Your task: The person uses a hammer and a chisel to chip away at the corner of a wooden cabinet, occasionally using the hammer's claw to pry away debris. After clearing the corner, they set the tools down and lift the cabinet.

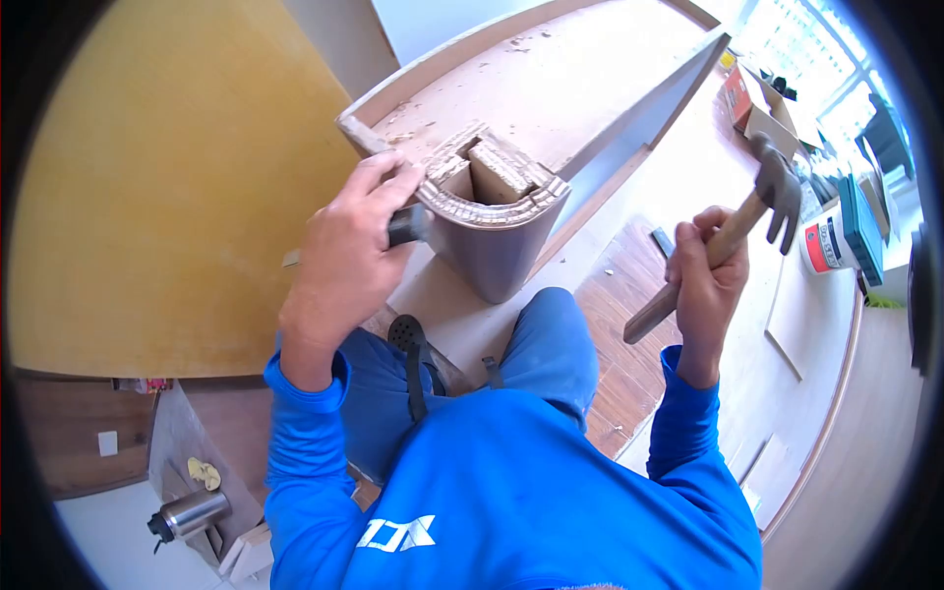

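Note:
My left hand (349,251) is closed around a dark-handled tool (406,225), a chisel by its look, held against the rounded end (495,221) of a long brown wooden panel piece (551,88). The rounded end shows a curved layered rim with wooden blocks inside. My right hand (706,280) grips the wooden handle of a claw hammer (772,187), raised to the right of the piece, its metal head up and apart from the wood. Blue sleeves cover both arms.
A large yellow board (157,177) stands at the left. White panels (777,324) lie on the wood floor at the right, with a cardboard box (752,103), a white tub (821,246) and a teal case (863,226) beyond. A steel flask (192,513) lies at the lower left.

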Tool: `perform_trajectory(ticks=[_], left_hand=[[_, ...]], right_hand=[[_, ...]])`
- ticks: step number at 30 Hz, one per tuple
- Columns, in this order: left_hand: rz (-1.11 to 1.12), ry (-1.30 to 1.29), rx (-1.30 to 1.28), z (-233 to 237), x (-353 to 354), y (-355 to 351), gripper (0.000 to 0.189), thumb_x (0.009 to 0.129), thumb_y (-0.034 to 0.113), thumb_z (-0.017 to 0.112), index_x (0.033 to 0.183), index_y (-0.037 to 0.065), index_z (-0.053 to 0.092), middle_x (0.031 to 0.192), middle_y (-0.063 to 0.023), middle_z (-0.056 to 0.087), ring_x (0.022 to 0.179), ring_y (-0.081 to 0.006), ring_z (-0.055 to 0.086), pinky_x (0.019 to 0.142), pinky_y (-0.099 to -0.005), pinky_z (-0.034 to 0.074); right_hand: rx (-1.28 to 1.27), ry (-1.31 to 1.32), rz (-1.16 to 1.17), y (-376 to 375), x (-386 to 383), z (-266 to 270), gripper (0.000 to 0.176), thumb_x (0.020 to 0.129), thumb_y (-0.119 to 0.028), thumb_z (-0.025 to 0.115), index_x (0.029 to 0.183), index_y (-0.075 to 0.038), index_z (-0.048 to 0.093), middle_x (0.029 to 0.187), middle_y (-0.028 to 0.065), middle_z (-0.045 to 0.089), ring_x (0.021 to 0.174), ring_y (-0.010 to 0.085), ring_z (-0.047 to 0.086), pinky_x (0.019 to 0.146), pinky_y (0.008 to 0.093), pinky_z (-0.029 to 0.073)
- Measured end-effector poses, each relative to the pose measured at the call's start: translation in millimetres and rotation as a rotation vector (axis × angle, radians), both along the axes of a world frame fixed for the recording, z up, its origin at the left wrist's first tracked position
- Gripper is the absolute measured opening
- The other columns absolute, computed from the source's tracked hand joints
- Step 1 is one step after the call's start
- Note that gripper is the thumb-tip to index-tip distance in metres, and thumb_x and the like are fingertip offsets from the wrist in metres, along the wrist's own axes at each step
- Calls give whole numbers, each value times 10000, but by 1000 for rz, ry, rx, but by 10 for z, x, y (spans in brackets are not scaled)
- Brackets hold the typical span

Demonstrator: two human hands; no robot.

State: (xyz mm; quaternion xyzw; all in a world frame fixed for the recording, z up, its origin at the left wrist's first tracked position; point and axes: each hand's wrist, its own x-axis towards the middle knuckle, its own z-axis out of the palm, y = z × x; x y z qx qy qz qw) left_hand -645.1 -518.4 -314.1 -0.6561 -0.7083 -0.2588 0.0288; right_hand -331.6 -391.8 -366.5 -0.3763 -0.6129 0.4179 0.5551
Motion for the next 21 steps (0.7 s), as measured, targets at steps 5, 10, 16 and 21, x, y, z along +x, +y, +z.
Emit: perform_trajectory(ticks=[5, 10, 16, 21], left_hand=[[-105, -128, 79, -99, -185, 79, 273, 889, 31, 771, 1161, 29, 749, 1239, -176, 684, 1120, -325, 702, 928, -371, 557], [-159, -287, 353, -90, -455, 117, 134, 962, 107, 756, 1028, -4, 722, 1125, -115, 685, 977, -192, 673, 865, -309, 531], [314, -307, 316, 125, -527, -234, 174, 1012, 147, 722, 1019, -27, 714, 987, -80, 699, 943, -150, 644, 852, -301, 519], [193, -273, 385, -114, -514, -287, 172, 1040, 143, 688, 1049, -27, 717, 1019, -57, 710, 948, -131, 631, 876, -283, 508]], right_hand=[[-15, 16, 67, 18, -25, -31, 144, 1018, -66, 672, 1118, -36, 571, 766, -12, 566, 603, 49, 533, 528, 214, 430], [11, -31, 96, 24, 12, -136, 168, 1014, -73, 679, 1141, -35, 576, 764, -19, 558, 615, 45, 528, 528, 220, 431], [-71, -36, 33, 21, 86, -216, 160, 1011, -70, 675, 1139, -45, 583, 767, -24, 559, 612, 46, 531, 523, 222, 430], [-73, -16, 24, -37, 210, -140, 159, 1013, -61, 668, 1144, -48, 580, 762, -23, 560, 595, 41, 523, 520, 208, 416]])
